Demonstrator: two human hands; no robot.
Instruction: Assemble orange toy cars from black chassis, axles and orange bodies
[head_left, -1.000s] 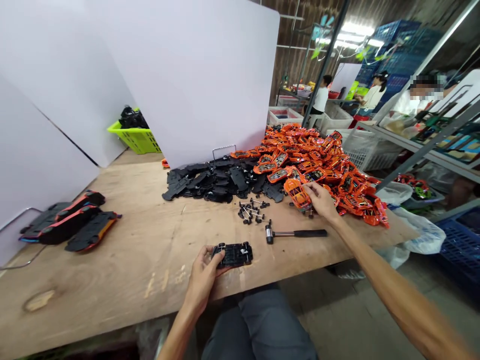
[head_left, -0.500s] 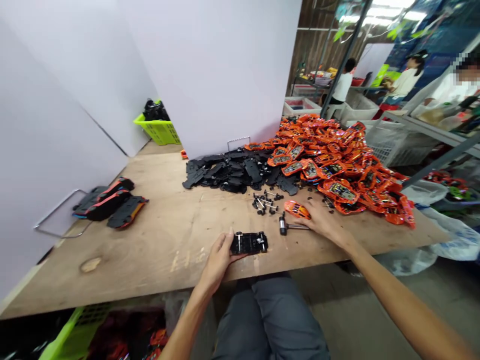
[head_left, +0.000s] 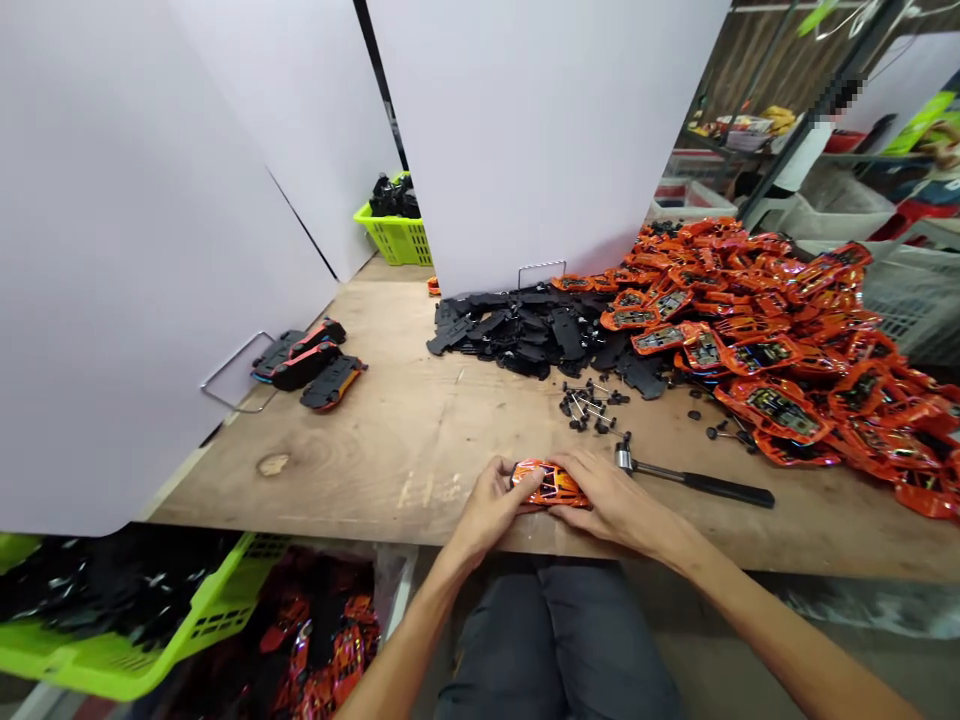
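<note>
so the orange toy car (head_left: 551,483) lies lengthwise left-to-right on the bench (head_left: 390,440), left hand (head_left: 491,510) gripping its left end, right hand (head_left: 611,500) its right end, hammer (head_left: 690,480) just right of it.

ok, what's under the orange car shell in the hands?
Only the wooden table shows around the orange car shell, near the table's front edge. The left hand and right hand clasp its two ends; anything beneath the shell is covered by it and the hands.

one held toy car (head_left: 551,483), one hammer (head_left: 694,482), two green baskets (head_left: 397,240)
</note>
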